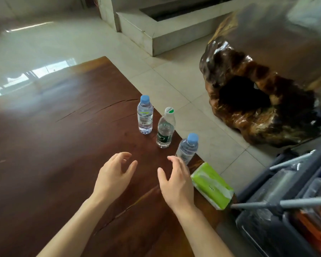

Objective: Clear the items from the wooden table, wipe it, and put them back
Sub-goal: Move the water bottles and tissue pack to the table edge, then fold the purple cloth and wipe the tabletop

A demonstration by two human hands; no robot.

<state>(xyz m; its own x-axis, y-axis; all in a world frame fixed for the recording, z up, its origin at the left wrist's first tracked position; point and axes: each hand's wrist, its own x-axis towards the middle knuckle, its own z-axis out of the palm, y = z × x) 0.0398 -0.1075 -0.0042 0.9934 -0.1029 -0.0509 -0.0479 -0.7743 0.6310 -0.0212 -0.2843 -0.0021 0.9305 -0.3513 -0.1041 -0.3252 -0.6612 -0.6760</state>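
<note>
The dark reddish-brown wooden tabletop [54, 138] has a glossy finish with long cracks in the grain; window light reflects off its far part. Both hands hover above it, fingers spread and curled, holding nothing. The left hand [113, 176] and right hand [176, 184] sit side by side, apart.

Beyond the right hand's fingertips stands a clear plastic bottle with a white-and-green cap and dark green label [165, 129]. Further beyond stands a clear plastic bottle with a blue cap [145, 115]. A second blue-capped clear bottle [187, 148] stands just beside the right hand's fingertips, at the tabletop edge. A green-and-white soft tissue pack [212, 185] lies right of the right hand.

The floor [174, 80] is pale tile. A glossy gnarled root-wood block [258, 101] rests on it, well right of both hands.
</note>
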